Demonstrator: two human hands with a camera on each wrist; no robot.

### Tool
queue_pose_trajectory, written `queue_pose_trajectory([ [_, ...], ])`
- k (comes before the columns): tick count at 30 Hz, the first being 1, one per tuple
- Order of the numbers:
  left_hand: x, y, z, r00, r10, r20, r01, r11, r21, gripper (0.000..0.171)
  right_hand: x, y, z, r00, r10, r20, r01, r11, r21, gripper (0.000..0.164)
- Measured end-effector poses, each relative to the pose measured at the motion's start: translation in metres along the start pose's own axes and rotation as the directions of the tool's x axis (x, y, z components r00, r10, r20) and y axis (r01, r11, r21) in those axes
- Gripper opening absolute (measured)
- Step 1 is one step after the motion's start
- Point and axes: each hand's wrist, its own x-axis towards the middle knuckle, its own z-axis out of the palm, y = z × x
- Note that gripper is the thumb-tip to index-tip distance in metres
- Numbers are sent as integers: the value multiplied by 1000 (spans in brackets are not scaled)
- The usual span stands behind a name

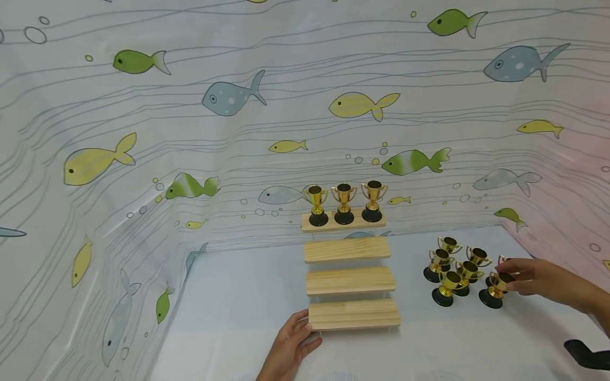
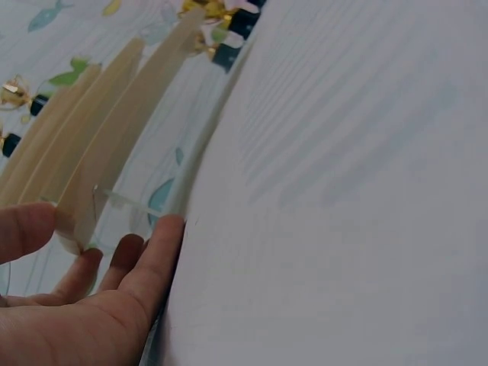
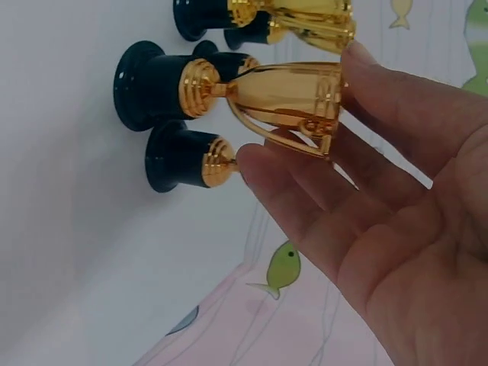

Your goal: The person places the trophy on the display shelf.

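A stepped wooden display stand has several pale tiers, and three gold trophy cups with black bases stand on its top tier. My left hand holds the left end of the lowest tier, thumb on one side and fingers on the other; in the left wrist view the fingers lie by the clear support. On the right, my right hand grips a small trophy cup near its rim and handle. Its black base appears to rest on the table. Another trophy stands close behind it, partly hidden by the fingers.
Several more trophies are grouped left of my right hand. A black object lies at the lower right edge. Fish-printed cloth rises behind and beside the white table surface.
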Motion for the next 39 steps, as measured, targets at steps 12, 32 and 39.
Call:
queue_pose_trajectory([
  [12,-1,0,1,1000,1,-4,-1,1000,-8,68,0,11,6,1000,1,-3,-1,997,81,58],
  [32,-1,0,1,999,22,25,-21,1000,-3,62,-4,10,3,1000,21,-18,-20,998,55,62],
  [39,-2,1,0,999,26,47,-26,1000,-13,63,-11,0,-7,998,50,-39,-51,998,-21,63],
])
